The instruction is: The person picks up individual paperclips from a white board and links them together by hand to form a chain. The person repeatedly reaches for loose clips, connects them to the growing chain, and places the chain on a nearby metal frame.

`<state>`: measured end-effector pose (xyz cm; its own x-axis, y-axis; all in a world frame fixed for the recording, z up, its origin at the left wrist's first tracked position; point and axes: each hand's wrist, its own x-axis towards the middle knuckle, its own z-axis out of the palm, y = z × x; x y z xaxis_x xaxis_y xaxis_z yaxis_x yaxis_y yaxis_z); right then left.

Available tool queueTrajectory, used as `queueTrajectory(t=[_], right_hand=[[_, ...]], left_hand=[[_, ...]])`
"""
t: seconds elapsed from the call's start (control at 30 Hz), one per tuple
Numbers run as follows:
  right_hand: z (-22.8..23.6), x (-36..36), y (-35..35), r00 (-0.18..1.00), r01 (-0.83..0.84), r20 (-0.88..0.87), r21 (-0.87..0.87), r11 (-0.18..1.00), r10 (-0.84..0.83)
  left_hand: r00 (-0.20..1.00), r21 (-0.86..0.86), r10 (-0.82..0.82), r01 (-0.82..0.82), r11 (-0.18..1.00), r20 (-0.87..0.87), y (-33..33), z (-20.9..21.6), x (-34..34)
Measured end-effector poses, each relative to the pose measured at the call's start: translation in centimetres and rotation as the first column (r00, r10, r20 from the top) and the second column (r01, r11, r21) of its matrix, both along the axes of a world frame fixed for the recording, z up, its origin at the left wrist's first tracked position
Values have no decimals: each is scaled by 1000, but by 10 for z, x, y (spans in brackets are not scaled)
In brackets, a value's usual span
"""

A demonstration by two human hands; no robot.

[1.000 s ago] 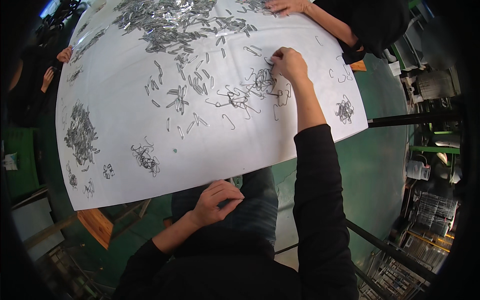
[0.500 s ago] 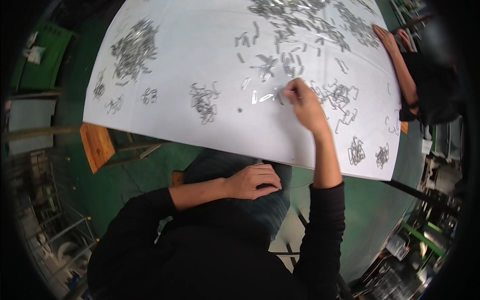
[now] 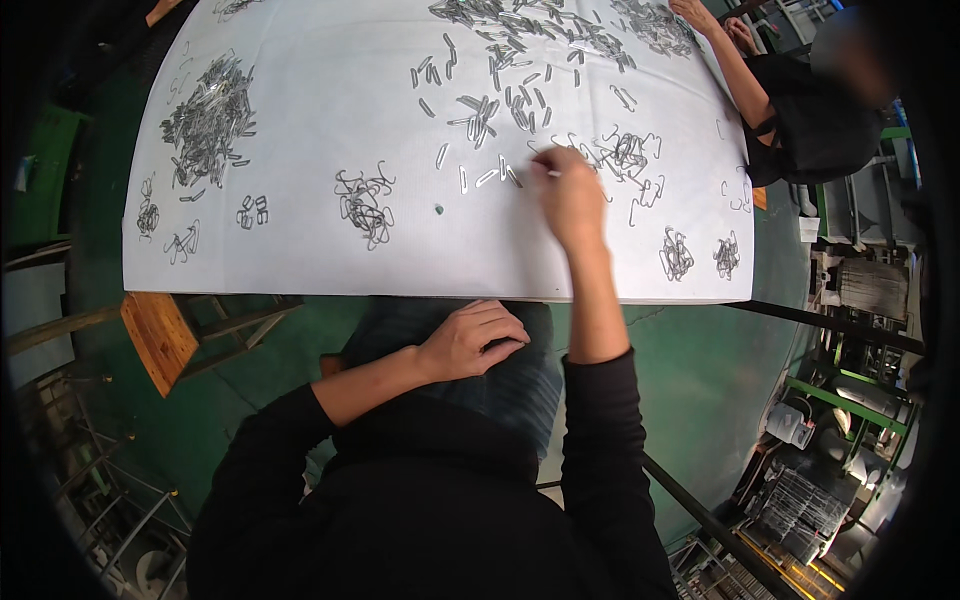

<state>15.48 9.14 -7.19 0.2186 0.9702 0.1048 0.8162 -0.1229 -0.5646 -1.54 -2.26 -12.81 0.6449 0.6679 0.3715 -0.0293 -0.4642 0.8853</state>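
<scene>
My right hand (image 3: pixel 568 200) hangs over the white tabletop (image 3: pixel 300 265), its fingers curled in and blurred. Whatever they may hold is hidden. Just left of it lies a short row of narrow silvery metal pieces (image 3: pixel 485 180). Beyond the fingers, more of these pieces gather in loose clusters (image 3: pixel 478 118). Bent wire hooks (image 3: pixel 628 152) lie tangled in a heap to the right of this hand. My left hand (image 3: pixel 475 338) rests on my thigh below the table's near edge, fingers loosely extended and holding nothing I can see.
Another heap of hooks (image 3: pixel 365 205) lies left of centre, with a small dark green speck (image 3: pixel 439 210) beside it. A large metal pile (image 3: pixel 210 122) is at the left. Small wire heaps (image 3: pixel 676 255) lie near the right corner. A co-worker's hand (image 3: pixel 695 15) touches the far right side.
The whole view has shifted, so the table sits further left and higher. My right hand stays by the row of pieces, with its fingers still curled. My left hand keeps resting on my thigh.
</scene>
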Motion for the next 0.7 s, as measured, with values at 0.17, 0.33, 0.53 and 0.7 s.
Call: queueTrajectory(t=[0.17, 0.33, 0.53, 0.7], right_hand=[[-11, 31, -10, 966, 165, 246, -359, 919, -77], [-27, 21, -43, 983, 38, 184, -223, 974, 3], [-9, 47, -114, 827, 39, -539, -230, 972, -160], [15, 43, -169, 391, 135, -882, -227, 964, -262]], left_hand=[[1000, -20, 18, -18, 1000, -9, -4, 18, 1], [999, -42, 43, -44, 998, -33, -10, 33, 5], [994, -64, 112, -112, 992, -12, -21, 41, 14], [990, -88, 142, -143, 986, -16, -26, 47, 19]])
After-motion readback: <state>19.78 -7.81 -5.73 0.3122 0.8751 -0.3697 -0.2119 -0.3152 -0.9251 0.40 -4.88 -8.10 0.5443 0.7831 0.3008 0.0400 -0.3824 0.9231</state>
